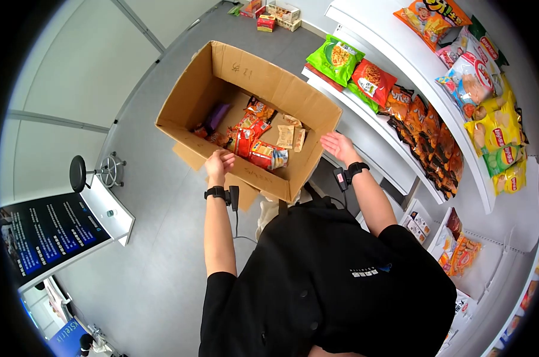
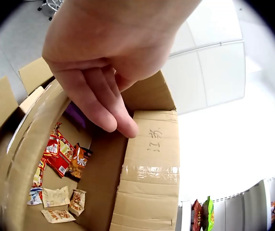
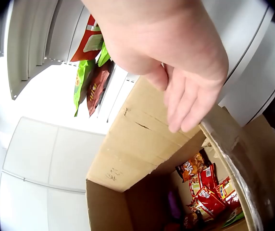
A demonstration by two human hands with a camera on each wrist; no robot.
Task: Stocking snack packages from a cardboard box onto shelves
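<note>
A large cardboard box with raised flaps is in front of me, holding several snack bags. Red snack bags, an orange and black bag, small beige packets and a purple bag lie on its bottom. My left hand is at the box's near left edge, its fingers loosely bent and empty. At the right side my right hand has its fingers extended, palm turned up, right by the box wall. Neither hand holds anything.
White shelves on the right carry a green bag, a red bag and several chip bags. A round black stool and a dark display screen stand to the left. Small boxes sit on the far floor.
</note>
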